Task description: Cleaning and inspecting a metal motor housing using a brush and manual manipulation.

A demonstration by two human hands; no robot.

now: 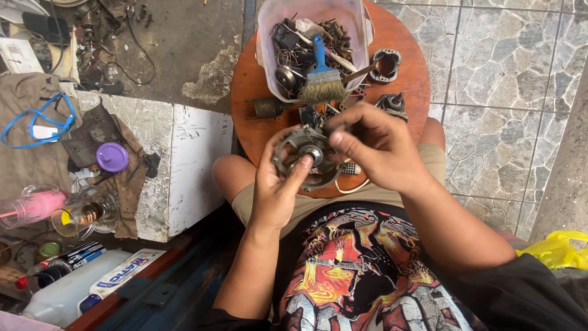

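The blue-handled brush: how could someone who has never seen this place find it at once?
Look at the round wooden board above the person's knees. A clear plastic tub of dark scrap parts stands there. The brush lies on top, its blue handle being the tub's only bright colour.

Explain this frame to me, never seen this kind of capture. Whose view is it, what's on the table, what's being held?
There is one picture, taken by a camera worn on a person's head and looking down at their own lap and hands. No robot is involved.

The person sits with a round wooden table over their knees. On it stands a clear plastic tub full of small metal scraps and wires, with a blue-handled wire brush lying across them. Around the tub lie motor parts, including a dark ring-shaped housing.

The left hand holds a round grey metal motor end plate with a bearing at its centre. The right hand pinches something small at the plate's upper edge; what it is cannot be told.

To the person's left, a cluttered bench carries a purple lid and bottles.
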